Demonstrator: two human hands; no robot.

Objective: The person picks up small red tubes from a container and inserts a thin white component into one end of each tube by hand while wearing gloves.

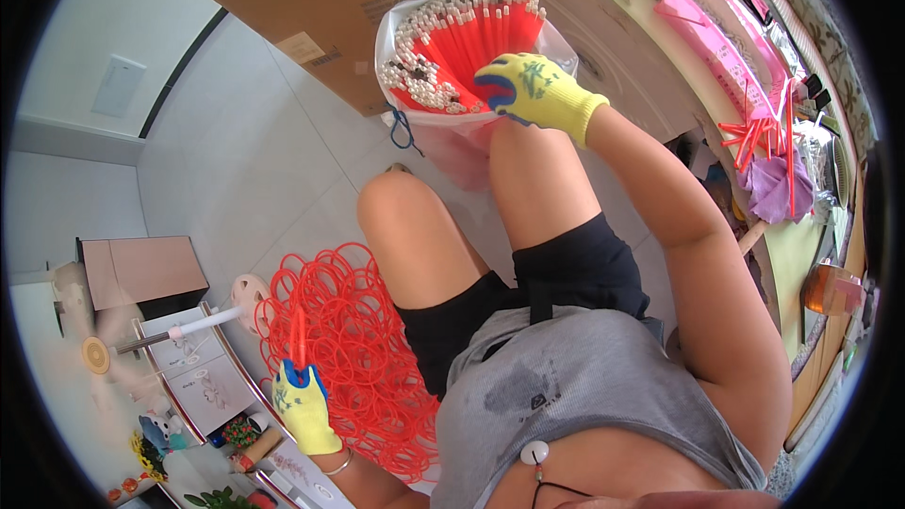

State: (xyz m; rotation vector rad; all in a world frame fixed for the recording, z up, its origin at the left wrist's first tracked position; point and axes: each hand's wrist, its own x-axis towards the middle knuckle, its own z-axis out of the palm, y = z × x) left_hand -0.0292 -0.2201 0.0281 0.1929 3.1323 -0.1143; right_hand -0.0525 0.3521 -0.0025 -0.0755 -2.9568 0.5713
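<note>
My left hand, in a yellow knit glove with a blue palm, grips a short length of red tubing. It hangs over a large heap of coiled red rings on the floor to my left. My right hand, gloved the same way, rests at the front of a dense bundle of red tubes with whitish tips. Its fingers reach in among the tubes, so their grip is hidden. The bundle stands in a translucent plastic bag beyond my knees, with a blue drawstring on its left side.
Behind the bag stands a cardboard box. On the right, a pale table carries a pink plastic basket, loose red tubes and a purple cloth. To the left are a standing fan and a white drawer cabinet.
</note>
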